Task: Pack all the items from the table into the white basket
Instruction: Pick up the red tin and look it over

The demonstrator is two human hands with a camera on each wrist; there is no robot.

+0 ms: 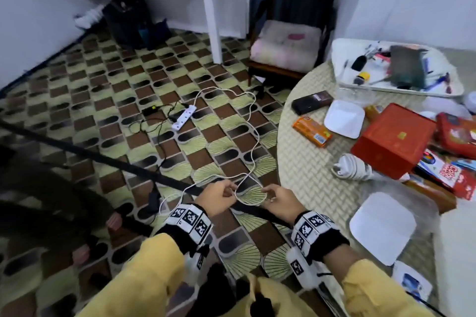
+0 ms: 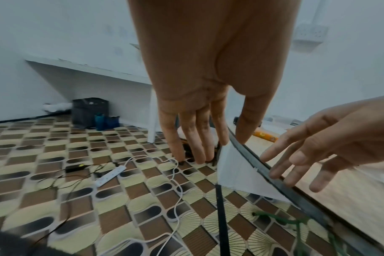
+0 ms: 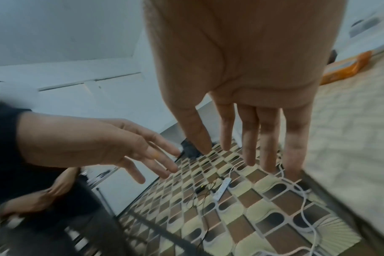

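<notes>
The white basket stands at the far side of the round table and holds pens, tools and a dark book. On the table lie a black case, an orange packet, two white plates, a red box, a white plug and red snack packets. My left hand and right hand hover side by side over the floor, left of the table edge. The wrist views show the left hand and right hand with straight fingers, holding nothing.
A white cable snakes over the patterned floor below my hands to a power strip. A black bar crosses the floor. A cushioned chair, a white desk leg and a black bag stand farther back.
</notes>
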